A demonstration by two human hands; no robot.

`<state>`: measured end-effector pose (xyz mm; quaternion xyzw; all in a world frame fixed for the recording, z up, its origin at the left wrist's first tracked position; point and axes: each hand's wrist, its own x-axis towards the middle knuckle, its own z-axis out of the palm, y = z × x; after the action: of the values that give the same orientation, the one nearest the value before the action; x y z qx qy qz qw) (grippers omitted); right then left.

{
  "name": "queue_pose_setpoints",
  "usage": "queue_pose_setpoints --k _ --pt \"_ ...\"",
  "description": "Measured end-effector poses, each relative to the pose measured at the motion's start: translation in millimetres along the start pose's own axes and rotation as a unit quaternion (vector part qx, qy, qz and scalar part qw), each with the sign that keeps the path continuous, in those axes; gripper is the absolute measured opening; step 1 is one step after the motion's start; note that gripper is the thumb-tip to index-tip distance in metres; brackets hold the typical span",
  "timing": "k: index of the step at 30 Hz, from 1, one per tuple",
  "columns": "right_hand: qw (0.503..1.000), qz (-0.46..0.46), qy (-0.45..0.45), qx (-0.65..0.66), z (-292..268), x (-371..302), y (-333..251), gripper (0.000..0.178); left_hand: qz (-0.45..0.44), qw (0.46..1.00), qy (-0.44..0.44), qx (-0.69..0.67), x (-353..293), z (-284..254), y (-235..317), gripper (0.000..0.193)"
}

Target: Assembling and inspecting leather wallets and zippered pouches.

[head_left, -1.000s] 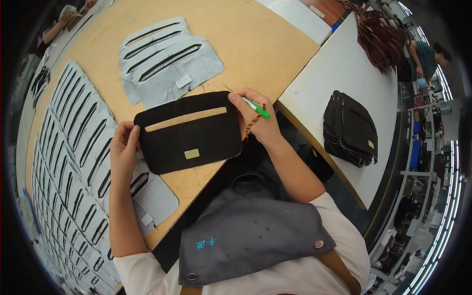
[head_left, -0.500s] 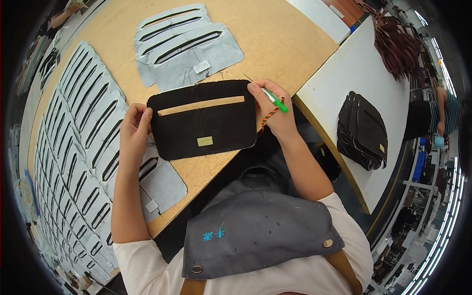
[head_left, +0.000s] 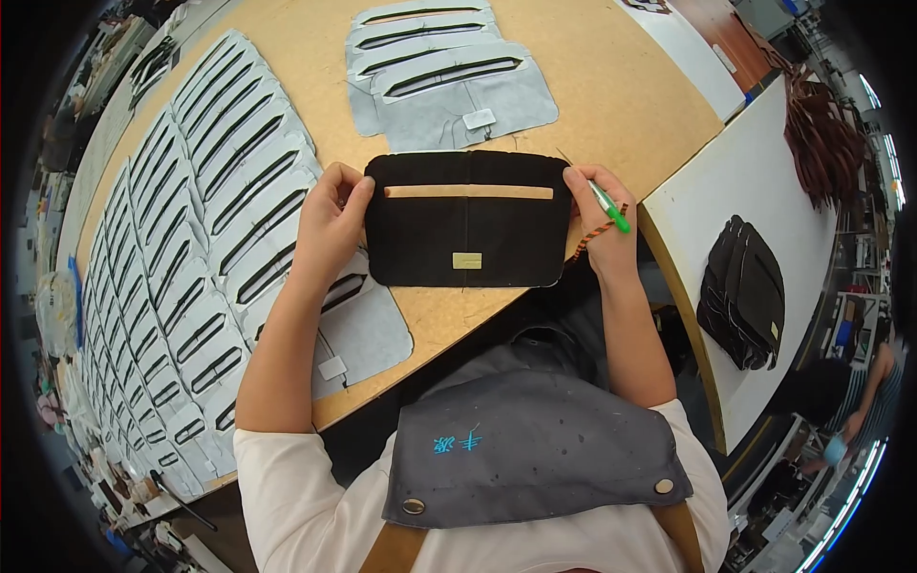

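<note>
Between my two hands a black fabric panel (head_left: pixel 420 239) with rounded corners is held up over the table's near edge. Across its upper part runs a tan strip (head_left: pixel 468 192), and a small gold label (head_left: pixel 467 260) sits near its lower edge. My left hand (head_left: pixel 330 220) pinches the upper left side with the thumb on the front face. At the upper right corner my right hand (head_left: pixel 608 256) grips it, also keeping a green pen (head_left: pixel 611 210) between the fingers. An orange and black cord (head_left: pixel 590 235) circles my right wrist. The fingers behind the panel are hidden.
Overlapping rows of pale grey panels (head_left: pixel 205 205) with dark slots cover the table's left. Similar panels (head_left: pixel 449 76) lie beyond my hands. On the white table at right rest stacked black panels (head_left: pixel 740 291) and dark brown strips (head_left: pixel 817 143). Another person (head_left: pixel 860 392) is at far right.
The view has shifted, so the table and stacks appear displaced in the picture. The black panel, still in both hands, has turned from a slight tilt to nearly level.
</note>
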<state>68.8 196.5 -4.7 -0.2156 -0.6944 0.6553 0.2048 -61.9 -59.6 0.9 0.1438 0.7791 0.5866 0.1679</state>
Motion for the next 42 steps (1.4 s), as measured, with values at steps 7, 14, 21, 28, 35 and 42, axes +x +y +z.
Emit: queue_pose_setpoints --k 7,14,21,28,35,42 --pt "1.0 0.002 0.006 -0.007 -0.8 1.7 1.5 0.021 -0.014 0.999 -0.008 -0.043 -2.7 3.0 10.2 0.014" --pt "1.0 0.011 0.009 0.009 -0.9 1.6 -3.0 0.02 0.021 0.999 -0.019 -0.038 0.1 -2.0 4.0 0.014" --pt "1.0 -0.002 -0.018 0.011 1.5 0.9 -20.5 0.02 0.141 0.99 0.028 -0.01 -3.5 -12.1 13.5 0.009" --pt "0.934 -0.346 -0.03 -0.082 -1.7 -14.5 -40.7 0.01 0.233 0.962 0.026 -0.141 -14.0 -41.4 30.8 0.015" --pt "0.924 -0.265 -0.219 -0.169 -22.5 -38.6 -26.2 0.017 0.177 0.973 -0.091 0.122 -31.7 -10.1 57.3 0.012" --pt "0.955 -0.128 -0.249 -0.1 -16.9 -45.5 -26.0 0.016 0.296 0.857 -0.295 0.302 -43.5 26.1 48.4 0.019"
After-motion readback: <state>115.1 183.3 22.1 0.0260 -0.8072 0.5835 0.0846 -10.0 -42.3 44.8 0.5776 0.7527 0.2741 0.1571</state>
